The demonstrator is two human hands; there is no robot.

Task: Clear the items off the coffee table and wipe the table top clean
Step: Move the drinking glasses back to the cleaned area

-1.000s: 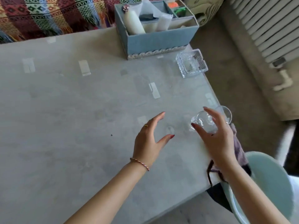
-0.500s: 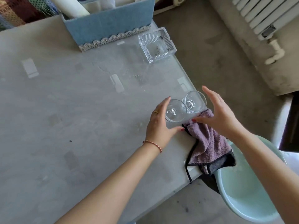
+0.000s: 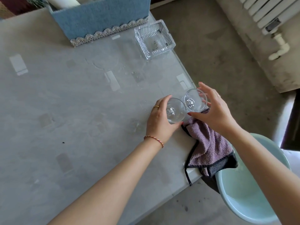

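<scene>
Two clear drinking glasses stand side by side near the right edge of the grey coffee table (image 3: 81, 111). My left hand (image 3: 159, 124) grips the left glass (image 3: 174, 112) from its left side, thumb and fingers curled round it. My right hand (image 3: 214, 111) curves round the right glass (image 3: 193, 101), thumb at its near side and fingers over its far rim. A purple cloth (image 3: 209, 143) with a dark border lies just below the glasses and hangs over the table edge.
A blue fabric box (image 3: 100, 18) with lace trim stands at the back of the table. A square glass ashtray (image 3: 155, 39) sits next to it by the edge. A pale green basin (image 3: 243, 200) is on the floor at the right, a radiator (image 3: 263, 12) beyond.
My left hand, open above the table a second ago, has closed round a second glass beside the one at my right hand. The view has shifted right and closer.
</scene>
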